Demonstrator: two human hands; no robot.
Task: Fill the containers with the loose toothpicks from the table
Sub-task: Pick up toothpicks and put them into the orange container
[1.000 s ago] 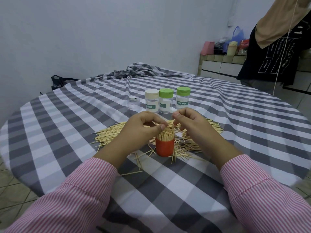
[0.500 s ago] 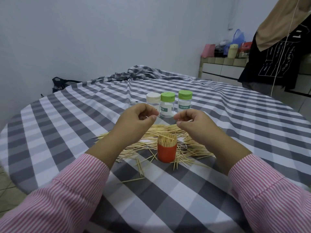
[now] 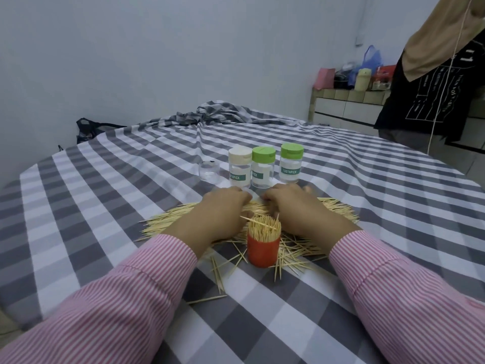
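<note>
Both hands were down on the heap of loose toothpicks [image 3: 168,219], beyond the packed red container [image 3: 263,245], so the step in hand looked like gathering another bunch. The left hand [image 3: 223,208] and the right hand [image 3: 291,206] lay knuckles-up, fingertips nearly meeting over the sticks (whether they pinched any, I could not tell). Next would come lifting a bundle into a container; the three capped jars [image 3: 263,168] behind would need opening first.

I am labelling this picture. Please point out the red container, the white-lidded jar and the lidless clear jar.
red container [image 3: 263,250], head view, front of its red wall.
white-lidded jar [image 3: 239,154], head view, top of its lid.
lidless clear jar [image 3: 208,172], head view, its clear side wall.
</note>
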